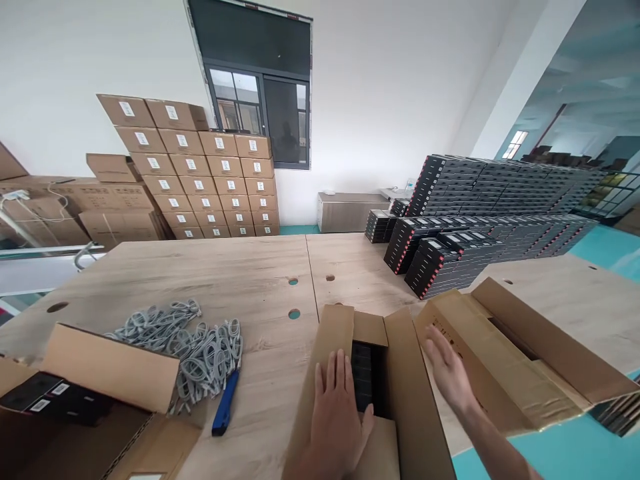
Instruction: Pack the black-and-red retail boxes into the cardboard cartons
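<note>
Workbench (210, 280) of pale wood stretches before me, with an open cardboard carton (415, 393) at its near edge and black boxes (363, 373) packed inside. My left hand (337, 427) lies flat, fingers spread, on the carton's left flap (330, 333), just beside those boxes. My right hand (447, 373) is open, fingers apart, just past the carton's right wall, holding nothing.

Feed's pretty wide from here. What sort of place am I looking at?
Probably a packing room in a warehouse or small factory: labelled cardboard cartons stacked by the wall, long rows of black boxed products, and a wooden table with an open carton, grey cables and a blue utility knife.
</note>
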A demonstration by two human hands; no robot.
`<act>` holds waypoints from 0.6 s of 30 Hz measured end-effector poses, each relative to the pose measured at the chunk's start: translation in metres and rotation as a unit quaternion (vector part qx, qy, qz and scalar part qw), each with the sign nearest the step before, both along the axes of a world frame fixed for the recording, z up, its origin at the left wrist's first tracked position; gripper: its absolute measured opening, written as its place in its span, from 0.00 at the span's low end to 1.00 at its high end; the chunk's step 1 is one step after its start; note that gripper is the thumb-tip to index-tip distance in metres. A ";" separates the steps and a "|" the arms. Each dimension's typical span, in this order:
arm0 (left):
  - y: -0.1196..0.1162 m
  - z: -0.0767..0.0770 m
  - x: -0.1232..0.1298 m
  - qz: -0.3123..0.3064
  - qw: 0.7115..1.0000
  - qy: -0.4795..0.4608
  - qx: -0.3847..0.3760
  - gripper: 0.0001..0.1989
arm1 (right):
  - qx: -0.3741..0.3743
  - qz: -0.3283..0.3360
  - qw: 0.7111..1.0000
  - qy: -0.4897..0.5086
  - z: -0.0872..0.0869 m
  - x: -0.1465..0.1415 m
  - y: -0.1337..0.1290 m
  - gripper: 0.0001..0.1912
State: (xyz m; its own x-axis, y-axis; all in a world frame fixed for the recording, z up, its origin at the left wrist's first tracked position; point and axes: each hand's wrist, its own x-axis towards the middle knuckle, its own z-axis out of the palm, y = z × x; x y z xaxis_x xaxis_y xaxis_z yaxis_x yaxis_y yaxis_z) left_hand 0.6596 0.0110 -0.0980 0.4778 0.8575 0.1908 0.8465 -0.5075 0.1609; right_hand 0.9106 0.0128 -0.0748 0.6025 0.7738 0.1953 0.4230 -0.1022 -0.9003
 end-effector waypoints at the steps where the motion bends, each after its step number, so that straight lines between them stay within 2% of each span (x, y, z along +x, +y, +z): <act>1: 0.000 0.003 0.000 0.001 1.000 0.001 -0.011 0.37 | 0.004 0.008 0.999 0.047 -0.007 -0.007 0.004 0.34; 3: 0.005 0.010 -0.006 0.004 0.999 0.003 -0.041 0.36 | 0.038 0.053 0.995 0.080 -0.017 -0.034 0.018 0.31; 6: 0.017 0.019 -0.024 -0.012 0.996 -0.009 -0.087 0.33 | 0.079 0.100 0.992 0.018 -0.026 -0.084 0.042 0.25; 9: 0.026 0.023 -0.037 -0.046 0.991 -0.035 -0.120 0.27 | 0.017 0.149 0.982 -0.118 -0.032 -0.117 0.054 0.24; 12: 0.025 0.022 -0.037 -0.044 0.992 -0.039 -0.116 0.28 | -0.058 0.178 0.965 -0.181 -0.035 -0.125 0.053 0.29; 15: 0.018 0.022 -0.027 -0.039 0.993 -0.019 -0.114 0.35 | -0.083 0.185 0.965 -0.165 -0.033 -0.122 0.049 0.33; 18: 0.013 0.024 -0.017 -0.036 0.992 0.002 -0.119 0.36 | -0.095 0.184 0.967 -0.152 -0.030 -0.119 0.048 0.33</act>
State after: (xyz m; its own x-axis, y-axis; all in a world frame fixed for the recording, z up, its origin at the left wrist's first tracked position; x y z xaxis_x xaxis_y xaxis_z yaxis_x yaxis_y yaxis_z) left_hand 0.6422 0.0243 -0.0744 0.5406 0.8412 -0.0147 0.8097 -0.5155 0.2804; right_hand 0.7918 0.0607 -0.1044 0.2173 0.9640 0.1532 0.7039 -0.0461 -0.7088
